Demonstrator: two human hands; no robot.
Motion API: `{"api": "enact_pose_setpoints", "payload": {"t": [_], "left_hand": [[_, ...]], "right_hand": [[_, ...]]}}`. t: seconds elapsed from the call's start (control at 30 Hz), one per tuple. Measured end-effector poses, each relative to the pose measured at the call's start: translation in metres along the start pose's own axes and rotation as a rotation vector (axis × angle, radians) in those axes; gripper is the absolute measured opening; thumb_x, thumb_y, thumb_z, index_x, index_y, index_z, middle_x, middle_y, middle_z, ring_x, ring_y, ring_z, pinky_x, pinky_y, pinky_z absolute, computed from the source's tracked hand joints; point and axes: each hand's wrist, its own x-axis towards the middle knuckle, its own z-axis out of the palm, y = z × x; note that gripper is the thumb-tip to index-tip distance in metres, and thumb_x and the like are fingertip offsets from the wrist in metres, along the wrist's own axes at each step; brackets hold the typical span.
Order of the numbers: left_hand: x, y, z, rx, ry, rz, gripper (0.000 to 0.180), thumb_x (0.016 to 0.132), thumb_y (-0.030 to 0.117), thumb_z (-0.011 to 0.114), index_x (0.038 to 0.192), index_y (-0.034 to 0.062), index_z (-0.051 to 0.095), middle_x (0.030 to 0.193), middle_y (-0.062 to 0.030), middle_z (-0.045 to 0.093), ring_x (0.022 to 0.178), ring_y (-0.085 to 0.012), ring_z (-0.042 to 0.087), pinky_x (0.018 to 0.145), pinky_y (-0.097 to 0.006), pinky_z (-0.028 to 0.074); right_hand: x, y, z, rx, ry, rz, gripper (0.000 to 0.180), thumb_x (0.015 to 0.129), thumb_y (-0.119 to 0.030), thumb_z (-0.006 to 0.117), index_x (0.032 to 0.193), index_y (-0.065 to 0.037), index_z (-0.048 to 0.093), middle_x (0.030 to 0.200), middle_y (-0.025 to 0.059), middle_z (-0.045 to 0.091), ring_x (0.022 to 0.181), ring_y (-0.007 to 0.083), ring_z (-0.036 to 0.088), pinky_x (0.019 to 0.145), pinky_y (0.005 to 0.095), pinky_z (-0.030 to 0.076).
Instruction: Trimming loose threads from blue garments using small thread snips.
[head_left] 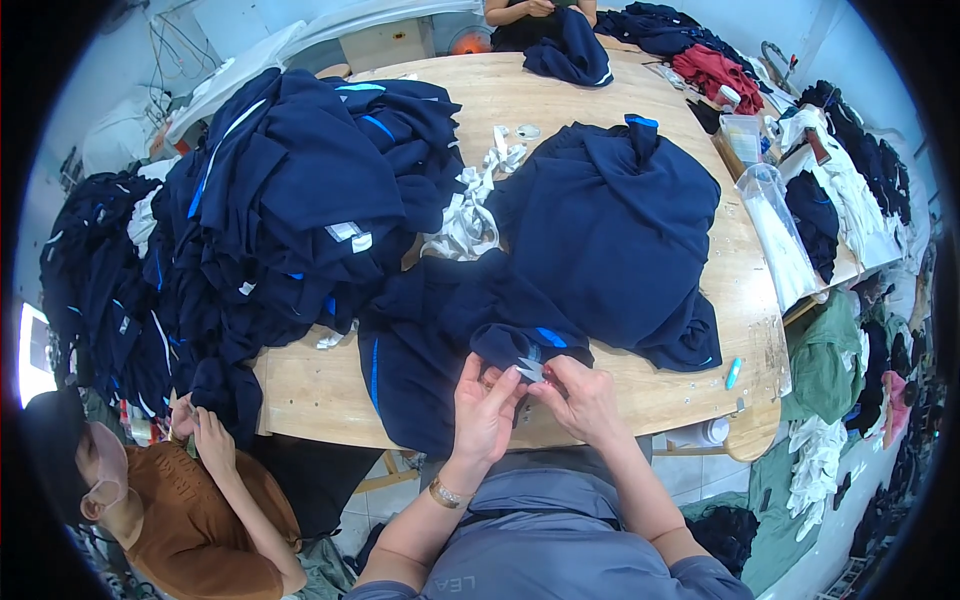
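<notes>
At the table's near edge lies a navy garment (425, 330) with bright blue trim, its edge bunched under my fingers. My left hand (484, 408) is closed on that garment, thumb and fingers pinching its edge. Closed around small thread snips (531, 370), my right hand (585, 402) keeps their silver blades against the cloth by my left thumb. The snips' handles are mostly hidden in my fingers. Just beyond my hands rests a large heap of navy garments (610, 220).
A taller navy pile (300, 170) stands at left, with white fabric strips (470, 220) between the heaps. A turquoise tool (733, 374) lies on the wooden table (670, 400) at right. A co-worker in brown (200, 510) sits at left; another person (540, 10) handles cloth opposite.
</notes>
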Motion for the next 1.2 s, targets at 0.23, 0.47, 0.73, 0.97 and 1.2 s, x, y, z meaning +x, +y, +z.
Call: {"api": "enact_pose_setpoints", "payload": {"t": [0.23,0.47,0.73,0.97,1.2], "left_hand": [[0.0,0.0,0.002,-0.06,-0.014,-0.075,0.033,0.087,-0.001,0.054,0.116,0.007,0.043,0.093,-0.004,0.059,0.088,-0.0132,0.059,0.077,-0.027,0.049],[0.0,-0.004,0.0,-0.067,-0.029,-0.02,0.035,0.087,-0.002,0.054,0.118,0.0074,0.041,0.095,-0.0043,0.059,0.088,-0.0137,0.059,0.077,-0.028,0.049],[-0.001,-0.007,-0.004,-0.043,-0.047,-0.041,0.035,0.09,0.002,0.049,0.123,0.0087,0.04,0.097,-0.0034,0.056,0.092,-0.0133,0.057,0.082,-0.031,0.049],[-0.001,-0.007,-0.003,-0.06,-0.058,-0.061,0.034,0.09,0.004,0.05,0.122,0.009,0.041,0.098,-0.0031,0.057,0.092,-0.0136,0.057,0.083,-0.03,0.049],[0.001,-0.01,-0.007,-0.064,-0.095,-0.013,0.036,0.09,0.003,0.051,0.123,0.0102,0.039,0.1,-0.003,0.056,0.094,-0.0135,0.056,0.084,-0.03,0.047]], "right_hand": [[-0.002,0.003,0.004,0.048,0.001,0.021,0.029,0.081,-0.031,0.064,0.079,-0.004,0.053,0.066,0.0097,0.057,0.055,0.0252,0.057,0.048,0.0335,0.043],[-0.002,0.001,0.009,0.039,0.089,0.0,0.032,0.082,-0.035,0.062,0.077,-0.005,0.053,0.064,0.0083,0.056,0.052,0.0241,0.056,0.044,0.0331,0.041],[-0.003,0.0,0.005,0.01,0.071,-0.007,0.032,0.081,-0.035,0.063,0.075,-0.005,0.052,0.062,0.0079,0.055,0.051,0.0241,0.056,0.044,0.0328,0.042],[-0.002,-0.001,0.005,0.03,0.076,-0.012,0.032,0.08,-0.034,0.064,0.074,-0.006,0.052,0.061,0.0078,0.055,0.05,0.0242,0.055,0.044,0.0325,0.041],[-0.003,0.001,0.005,-0.007,0.105,-0.016,0.032,0.081,-0.035,0.063,0.073,-0.006,0.052,0.061,0.0076,0.054,0.05,0.0241,0.055,0.043,0.0325,0.041]]}}
